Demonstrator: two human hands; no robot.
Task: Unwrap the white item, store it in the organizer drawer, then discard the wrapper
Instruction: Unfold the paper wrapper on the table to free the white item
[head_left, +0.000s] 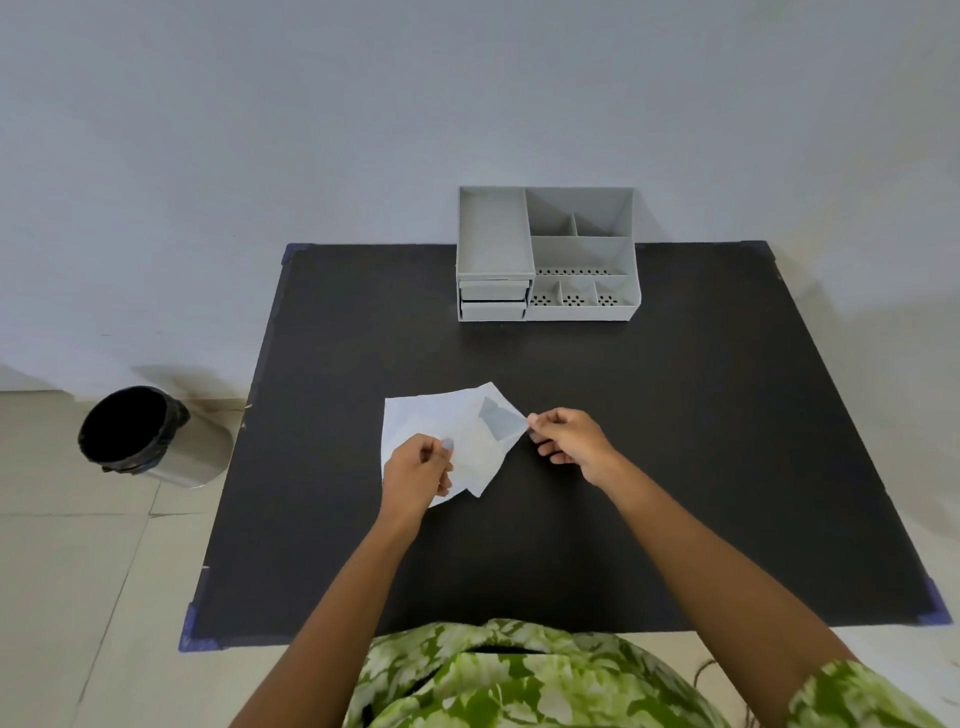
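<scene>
We are pinching the white wrapper above the counter: left hand fingers clamped on its middle, right hand fingers gripping its corner.

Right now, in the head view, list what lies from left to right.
Trash bin → left hand → white wrapper → right hand. The grey organizer sits farther back, above the hands, so it is left out.

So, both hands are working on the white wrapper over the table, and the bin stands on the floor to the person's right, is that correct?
Not quite: the head view shows the bin on the floor to the person's left. Both hands, left and right, do hold the white wrapper over the table.
</scene>
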